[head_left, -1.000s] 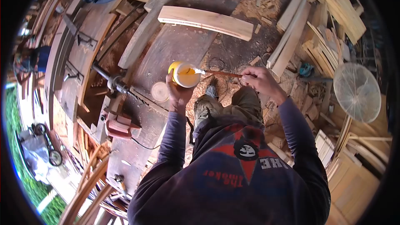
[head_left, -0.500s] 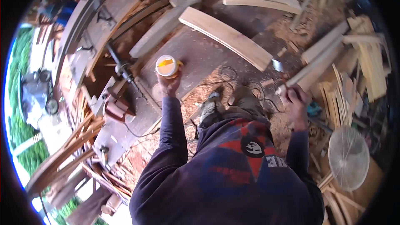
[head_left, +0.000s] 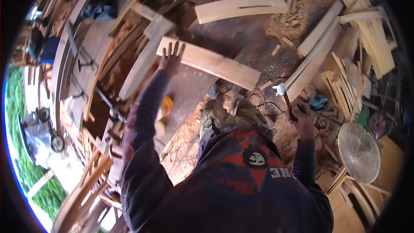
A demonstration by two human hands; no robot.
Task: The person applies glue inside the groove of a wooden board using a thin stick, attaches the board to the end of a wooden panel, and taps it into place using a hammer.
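At the left end of the pale board, the left hand has its grip wide, fingers spread over the wood, which extends rightward from them. The right hand grips a stick, its white tip projecting above.

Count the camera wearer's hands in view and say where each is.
2: the left hand, spread over one end of a pale plank; the right hand, gripping a white-tipped tool.
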